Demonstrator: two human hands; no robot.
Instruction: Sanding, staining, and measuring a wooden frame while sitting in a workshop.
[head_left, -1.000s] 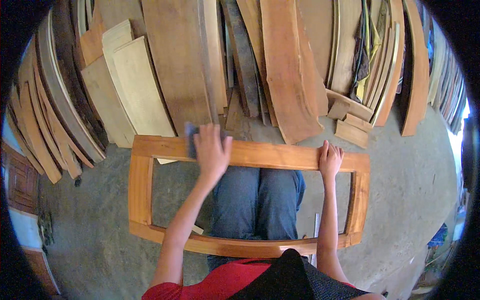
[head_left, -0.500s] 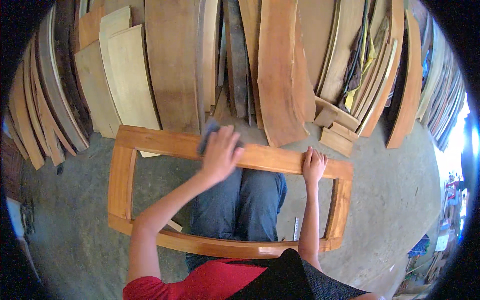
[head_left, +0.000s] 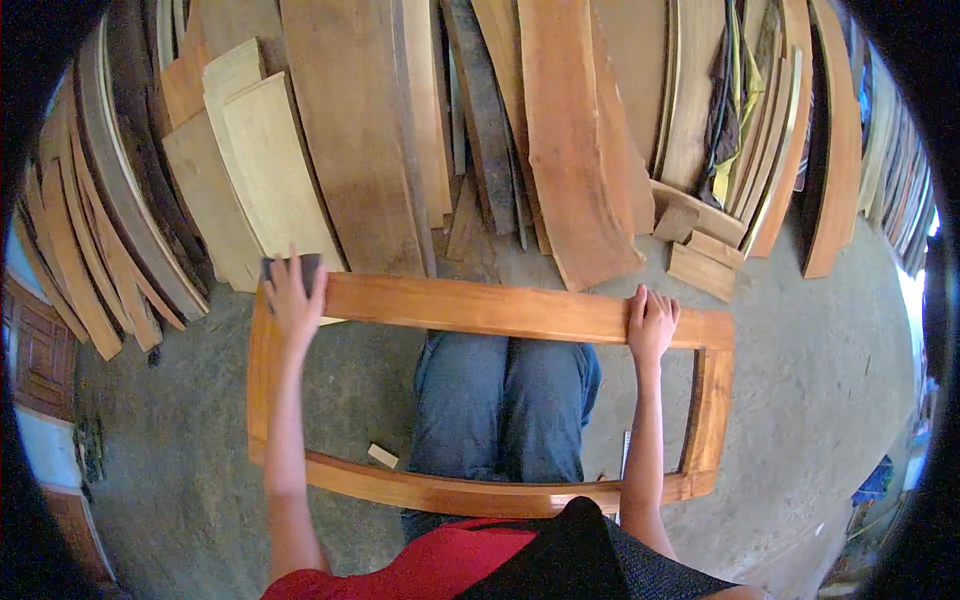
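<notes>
A rectangular wooden frame [head_left: 480,306] with an orange-brown finish lies across my lap, its long sides running left to right. At its far left corner, my left hand [head_left: 292,305] lies over a dark grey sanding pad [head_left: 309,264], fingers spread along it and pressing it on the wood. The pad's underside is hidden. My right hand [head_left: 652,318] is closed over the far rail, toward its right end, with the fingers curled over the outer edge. My knees show through the frame's opening.
Tall boards [head_left: 570,150] lean in a row along the far side. Short wood offcuts [head_left: 704,262] lie near their feet at the right. On the concrete floor [head_left: 800,400] are a small wood scrap [head_left: 382,456] and a pale ruler [head_left: 627,452], partly hidden by my right forearm.
My left hand has slid the sanding pad left along the far rail, from near the middle to the corner. My right hand keeps its hold on the rail.
</notes>
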